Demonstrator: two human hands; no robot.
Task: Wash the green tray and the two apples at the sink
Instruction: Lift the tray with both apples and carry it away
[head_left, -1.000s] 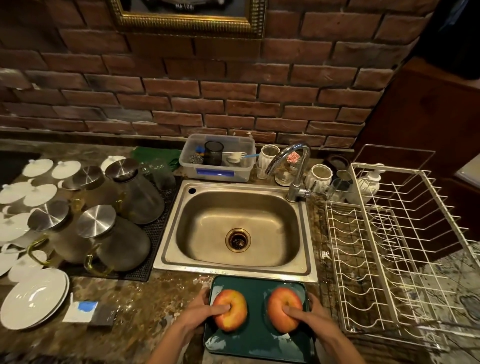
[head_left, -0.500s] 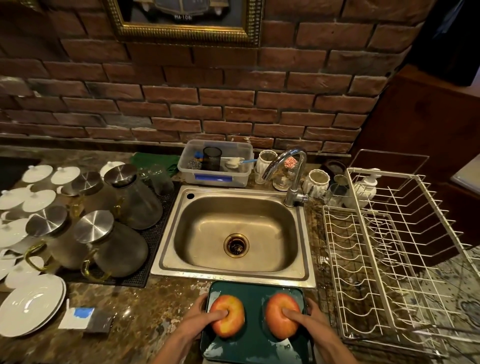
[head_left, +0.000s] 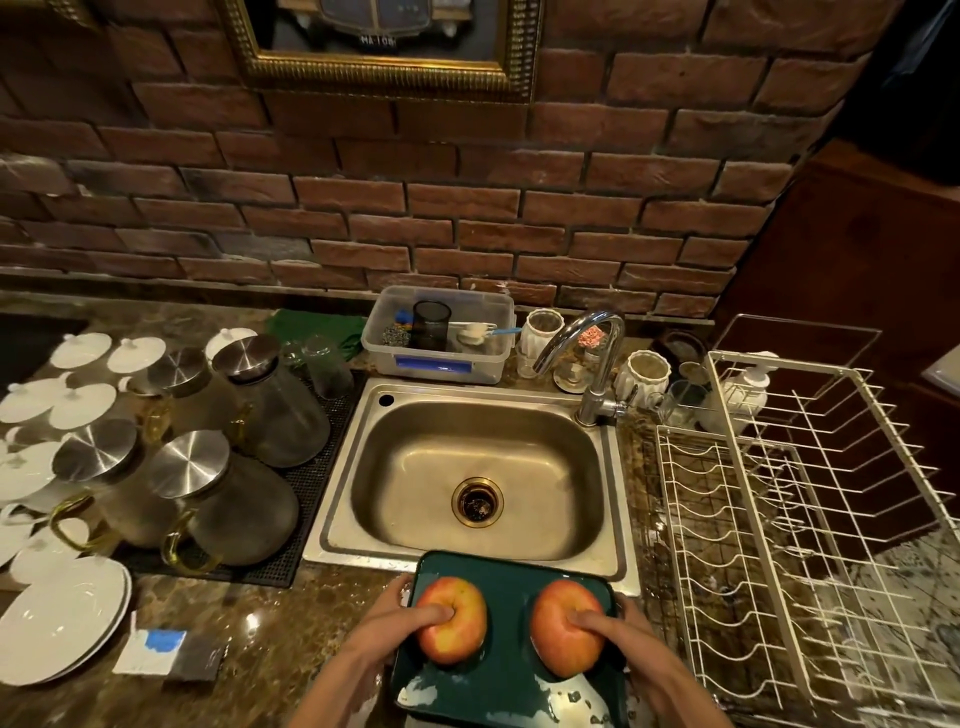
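Steel sink (head_left: 602, 480) is lying open and dry ahead, its near rim touching the far edge of the green tray (head_left: 511, 579), which is sitting on the counter with both apples on it. Drying rack (head_left: 779, 519) is crowding the tray's right side, and jugs (head_left: 228, 499) are standing well off to the left, so the free path is straight forward into the basin. Left hand (head_left: 382, 626) is gripping the tray's left edge, thumb pressing the left apple (head_left: 451, 618); right hand (head_left: 621, 631) is mirroring it on the right apple (head_left: 566, 626). Lifting level seems wise, keeping thumbs down so neither apple rolls, and clearing the rim and faucet (head_left: 589, 348) before lowering.
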